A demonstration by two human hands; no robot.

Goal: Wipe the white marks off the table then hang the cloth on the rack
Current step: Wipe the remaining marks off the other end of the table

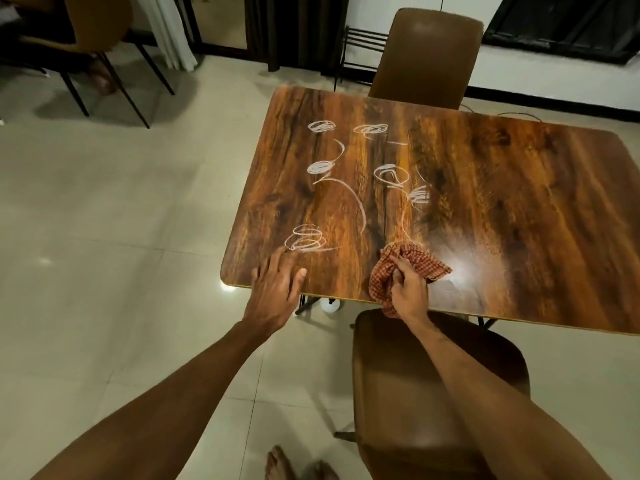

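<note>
The right hand (pixel 408 289) gripped the cloth (pixel 427 264), with the fingers curled round a bunched part of the checked fabric and pressing it onto the table (pixel 519 209) close to the near edge. Part of the cloth spread onto the wood just beyond the knuckles, and a tail hung over the edge beside the wrist. The bunched hold probably formed a firm pad for rubbing.

The white marks (pixel 391 174) began directly beyond the grip, where a curved line touched the cloth. Several scribbles lay farther out and to the left. All appeared intact, so wiping was judged barely begun.

To the left of the grip, the left hand (pixel 275 289) lay flat on the table corner with its fingers extended and holding nothing. Its fingertips reached the nearest scribble. It probably braced the table against the wiping load.

On the person's side of the grip stood a brown chair (pixel 433 375). A second chair (pixel 433 57) stood at the far side. Beside it, against the wall, stood a black wire rack (pixel 363 39), the probable place to hang the cloth.
</note>
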